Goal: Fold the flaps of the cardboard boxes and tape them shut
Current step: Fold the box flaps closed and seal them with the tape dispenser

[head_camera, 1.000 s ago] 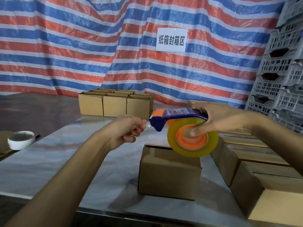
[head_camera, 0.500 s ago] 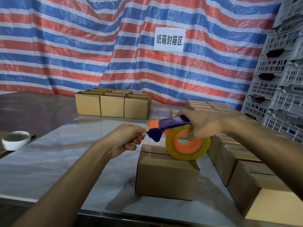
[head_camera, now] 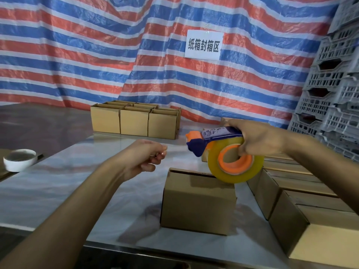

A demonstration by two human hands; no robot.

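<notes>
- The right hand [head_camera: 260, 140] is wrapped around the blue plastic handle of a tape dispenser with an orange tip [head_camera: 219, 133]. Its fingers curl under the handle and into the hub of the roll.
- A roll of clear yellowish packing tape on an orange core [head_camera: 233, 176] sits in the dispenser. It is held in the air above the far right corner of the box top. From this angle I cannot tell whether it touches the box.
- The left hand [head_camera: 143, 155] hovers to the left of the dispenser's tip and a little apart from it. Its fingers are curled in and the thumb meets the forefinger. I cannot tell whether a tape end is pinched between them.
- A plain brown cardboard box [head_camera: 198, 200] stands on the grey marbled bench [head_camera: 58, 183], below and between the two hands. Its top flaps are folded down, with a dark gap along the far edge. Neither hand rests on it; the left hand is above and to its left.
- A row of closed brown cardboard boxes [head_camera: 291, 183] lines the right side of the bench, just beside the central box.
- A cluster of open-topped brown cardboard boxes [head_camera: 134, 122] stands at the far edge of the bench, well apart from the hands.
- A shallow white round dish [head_camera: 19, 159] lies off the bench to the left.
- Behind hangs a red, blue and white striped tarpaulin [head_camera: 77, 55] bearing a white paper sign with dark characters [head_camera: 203, 44].
- Grey slotted plastic crates [head_camera: 334, 94] are stacked at the right.
</notes>
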